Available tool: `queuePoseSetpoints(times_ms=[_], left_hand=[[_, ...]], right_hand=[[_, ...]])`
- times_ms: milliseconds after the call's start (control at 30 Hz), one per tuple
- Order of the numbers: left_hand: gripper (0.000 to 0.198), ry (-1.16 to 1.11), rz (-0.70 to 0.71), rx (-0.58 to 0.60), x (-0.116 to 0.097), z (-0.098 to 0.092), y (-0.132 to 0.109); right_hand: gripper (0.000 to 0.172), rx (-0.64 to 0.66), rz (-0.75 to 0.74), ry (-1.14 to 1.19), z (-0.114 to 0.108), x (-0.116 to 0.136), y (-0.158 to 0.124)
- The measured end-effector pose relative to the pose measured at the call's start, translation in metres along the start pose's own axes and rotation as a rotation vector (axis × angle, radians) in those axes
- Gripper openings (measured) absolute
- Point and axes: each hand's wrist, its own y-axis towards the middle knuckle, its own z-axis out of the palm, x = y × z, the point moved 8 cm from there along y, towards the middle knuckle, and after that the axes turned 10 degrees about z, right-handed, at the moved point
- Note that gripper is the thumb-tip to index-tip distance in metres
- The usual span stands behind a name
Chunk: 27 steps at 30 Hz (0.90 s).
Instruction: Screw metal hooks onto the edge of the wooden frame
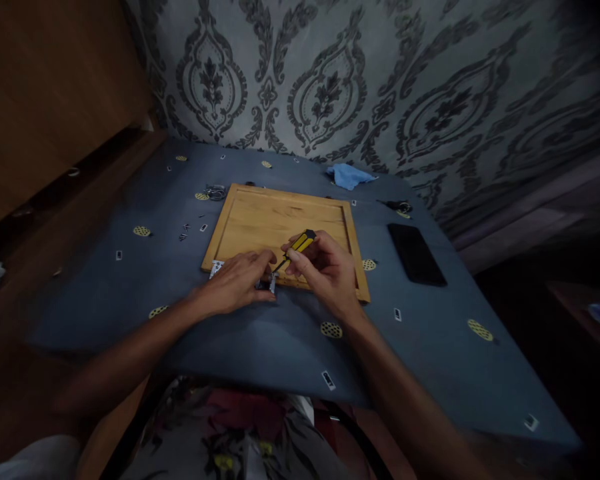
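A wooden panel with a raised frame [280,213] lies on the table. In my right hand [330,270] is a yellow and black screwdriver [300,245], tilted, its shaft pointing down and left to the panel's near edge. The tip is at a metal hinge [273,283] fixed or set on that edge; the exact contact is too small to make out. My left hand [240,277] lies over the near edge, thumb and fingers closed around the hinge. Left of this hand another metal hinge [216,268] shows at the panel's corner, partly covered.
Several small screws [184,233] lie left of the panel, near a bundle of metal pieces [215,192]. A blue cloth [350,175] is at the back. On the right are a black phone [416,255] and a dark tool [397,205]. The patterned wall borders the table [380,373].
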Motion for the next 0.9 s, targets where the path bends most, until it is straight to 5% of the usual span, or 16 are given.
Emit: queuePoseSetpoints(times_ms=[900], left_hand=[[0.054,-0.009,-0.017,-0.002,0.0024,0.0012,-0.0002]], right_hand=[[0.021,-0.097,-0.040,0.019,-0.0068,-0.0021,-0.0006]])
